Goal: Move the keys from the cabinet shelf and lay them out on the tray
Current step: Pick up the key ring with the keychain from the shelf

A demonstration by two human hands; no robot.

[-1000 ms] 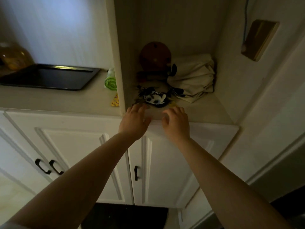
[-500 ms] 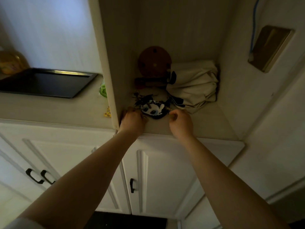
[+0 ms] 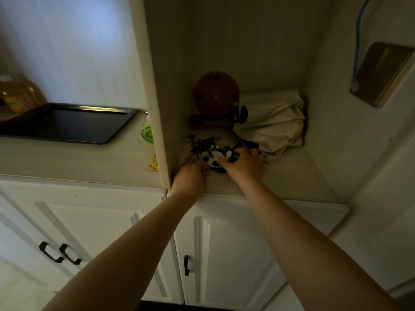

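A dark tangle of keys (image 3: 203, 146) with a black-and-white fob lies at the front left of the cabinet shelf (image 3: 289, 176). My left hand (image 3: 190, 176) rests at the pile's near left edge, fingers curled onto the keys there. My right hand (image 3: 243, 163) covers the pile's right side and its fingers close around the fob and keys. The black tray (image 3: 67, 122) sits on the counter to the left, beyond the cabinet's side panel (image 3: 155, 104).
Behind the keys stand a round brown wooden piece (image 3: 215, 93) and a folded cream cloth bag (image 3: 274, 120). A green item (image 3: 147, 131) and a yellow packet (image 3: 153, 163) lie by the panel. A yellow bottle (image 3: 18, 95) stands behind the tray.
Both hands moved forward from the shelf's front edge onto the key pile. The right hand has closed over the fob side; the left has curled onto the left edge.
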